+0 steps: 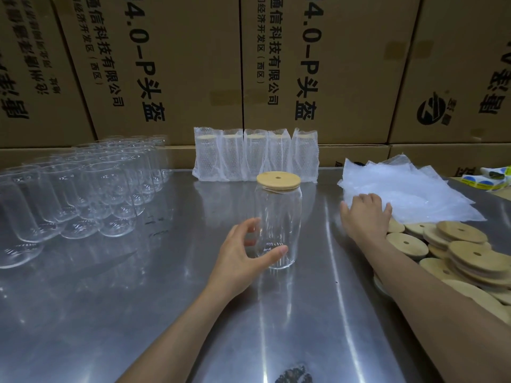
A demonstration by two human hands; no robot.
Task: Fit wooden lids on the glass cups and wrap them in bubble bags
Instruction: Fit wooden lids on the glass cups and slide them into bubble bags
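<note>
A clear glass cup [279, 217] stands upright in the middle of the steel table, with a round wooden lid [278, 179] sitting on its mouth. My left hand [246, 252] curls round the cup's lower part, thumb in front and fingers behind. My right hand [365, 214] lies with fingers spread on the near edge of a pile of flat bubble bags [414, 192] at the right. Loose wooden lids [464, 252] are heaped just in front of that pile, under my right forearm.
Several bare glass cups [91, 194] stand in rows at the left. Several cups wrapped in bubble bags [255, 156] line the back against stacked cardboard boxes [179, 64]. A roll of stickers [489, 179] lies at the far right. The steel table [138, 299] reflects light.
</note>
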